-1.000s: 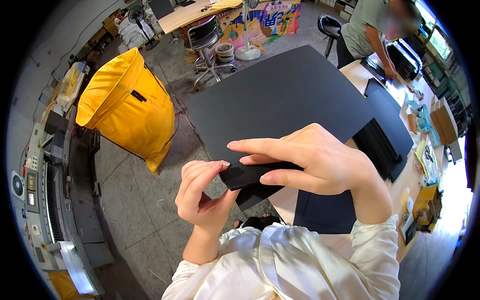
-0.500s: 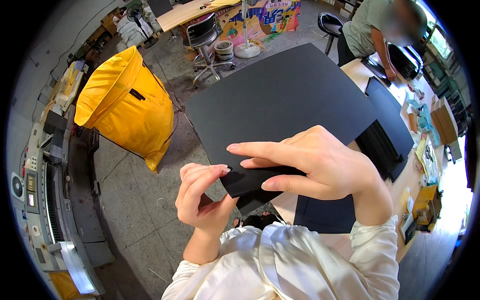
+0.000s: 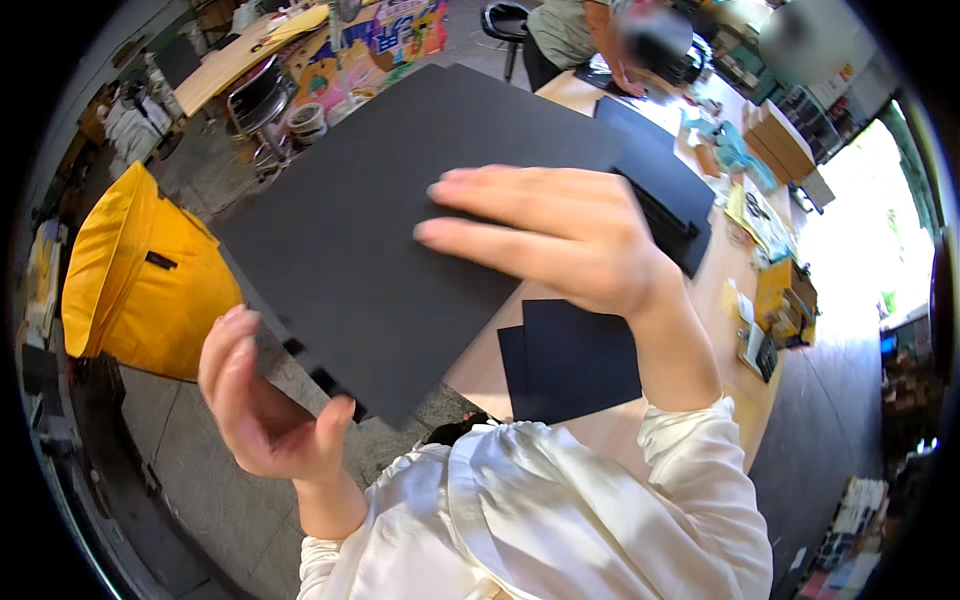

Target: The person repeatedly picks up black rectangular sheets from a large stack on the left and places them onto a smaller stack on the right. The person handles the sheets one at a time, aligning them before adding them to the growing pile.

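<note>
A large black sheet [image 3: 370, 240] is being partly covered by the right hand [image 3: 565, 235] and flanked by the loosely curled left hand [image 3: 265, 410]; smaller black sheets [image 3: 585, 360] are being borne by the wooden table [image 3: 715, 320].

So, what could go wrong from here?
The large black sheet seems to jut past the edge of the table, so it might tip or slide. The left hand is open at its side and the right hand spreads flat over it, so control may be loose. The right forearm passes close to the smaller black sheets and could nudge them.
</note>
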`<state>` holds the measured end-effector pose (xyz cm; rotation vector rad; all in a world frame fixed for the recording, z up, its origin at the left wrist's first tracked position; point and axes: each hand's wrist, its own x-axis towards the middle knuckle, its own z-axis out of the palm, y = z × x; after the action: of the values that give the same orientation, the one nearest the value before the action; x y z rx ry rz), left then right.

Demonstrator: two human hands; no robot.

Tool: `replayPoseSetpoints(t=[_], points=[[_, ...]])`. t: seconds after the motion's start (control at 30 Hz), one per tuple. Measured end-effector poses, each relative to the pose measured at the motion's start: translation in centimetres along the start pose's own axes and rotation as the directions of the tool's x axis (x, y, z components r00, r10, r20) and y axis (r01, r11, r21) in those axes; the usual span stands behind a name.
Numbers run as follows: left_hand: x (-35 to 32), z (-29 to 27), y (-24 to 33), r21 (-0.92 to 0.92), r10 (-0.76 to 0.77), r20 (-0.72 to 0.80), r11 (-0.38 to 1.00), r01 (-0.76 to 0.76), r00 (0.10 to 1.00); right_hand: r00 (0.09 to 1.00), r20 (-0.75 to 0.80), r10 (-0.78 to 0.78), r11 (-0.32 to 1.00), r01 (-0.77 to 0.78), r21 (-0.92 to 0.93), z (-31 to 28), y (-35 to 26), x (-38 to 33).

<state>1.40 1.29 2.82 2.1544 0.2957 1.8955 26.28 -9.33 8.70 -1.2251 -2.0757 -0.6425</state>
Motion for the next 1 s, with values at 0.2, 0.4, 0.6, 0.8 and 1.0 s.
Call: replayPoseSetpoints(t=[0.2,0.4,0.6,0.8,1.0], points=[[-3.5,-1.6,-1.8,-0.134,-0.213,-0.093,0.971,0.199,0.973,0.814,-0.496,0.303,0.844,-0.471,-0.257,-4.8,-5.2,-17.6],[-5.0,-2.2,-3.1,-0.232,-0.31,-0.132,0.933,0.274,0.942,0.652,-0.114,0.749,0.506,-0.675,-0.537,5.9,-11.5,-33.9],[-5.5,-3.4,-3.0,-0.174,-0.279,-0.114,0.95,0.258,0.953,0.292,0.483,0.825,0.521,-0.723,-0.454,6.9,-12.3,-36.0],[-5.6,-1.9,-1.3,-0.215,-0.26,-0.138,0.95,0.227,0.956,0.845,-0.079,0.529,0.836,-0.535,-0.122,1.4,-5.2,-15.5],[-6.0,-1.8,0.4,-0.159,-0.221,-0.135,0.967,0.199,0.966,0.959,0.284,-0.018,0.867,-0.127,0.482,1.1,-4.8,2.7]])
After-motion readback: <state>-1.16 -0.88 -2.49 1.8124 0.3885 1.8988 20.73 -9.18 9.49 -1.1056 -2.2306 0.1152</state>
